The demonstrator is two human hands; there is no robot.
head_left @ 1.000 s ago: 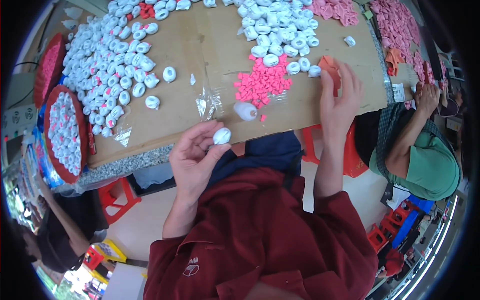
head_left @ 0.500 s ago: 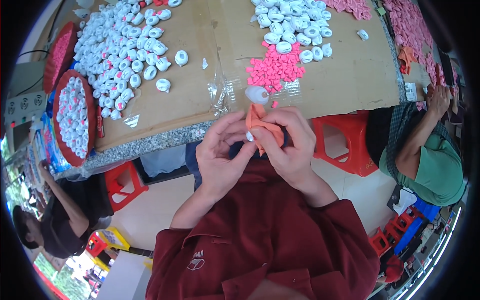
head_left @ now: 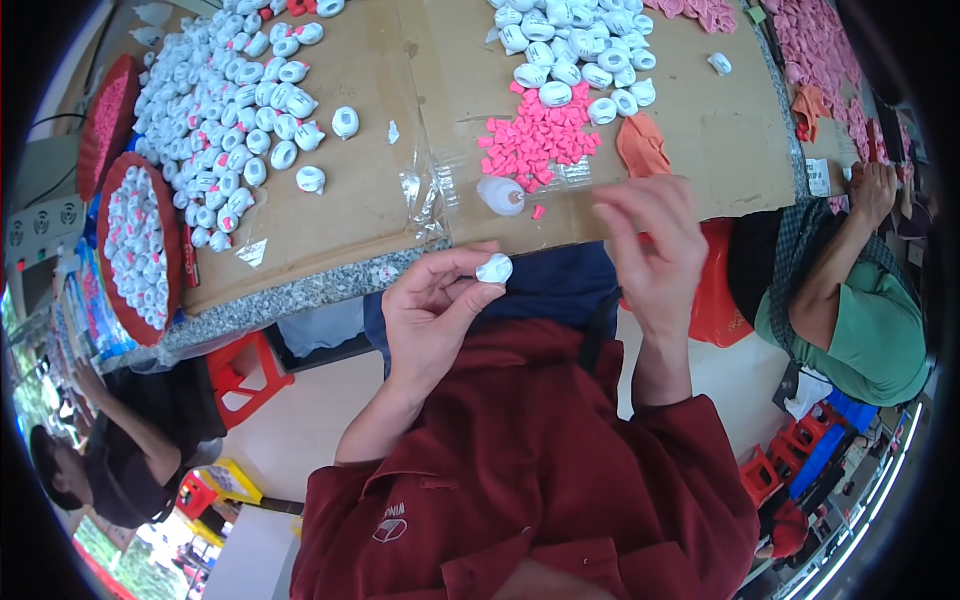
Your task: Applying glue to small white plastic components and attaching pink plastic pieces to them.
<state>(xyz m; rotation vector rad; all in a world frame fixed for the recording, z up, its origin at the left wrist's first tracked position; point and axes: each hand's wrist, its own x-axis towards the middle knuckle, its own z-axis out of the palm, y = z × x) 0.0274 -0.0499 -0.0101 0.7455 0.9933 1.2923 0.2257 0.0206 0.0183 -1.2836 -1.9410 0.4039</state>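
White piece (head_left: pixel 494 268) between left fingers (head_left: pixel 450 262)

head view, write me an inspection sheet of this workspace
Surface: flat brown cardboard sheet, speckled grey stone-like edge
Job's things: small white rounded piece, held; crumpled orange cloth, lying on the cardboard; heap of small pink pieces; translucent white plastic bottle
Clutter: small white scrap
Hands: left hand pinches the white piece; right hand raised, blurred, nothing visible in it
Cables: thin black cable, far left
Surroundings: red plastic stool; co-worker in green, right

White lettering (head_left: pixel 400 510) and 1 round emblem (head_left: pixel 390 530) on the maroon shirt (head_left: pixel 530 430)
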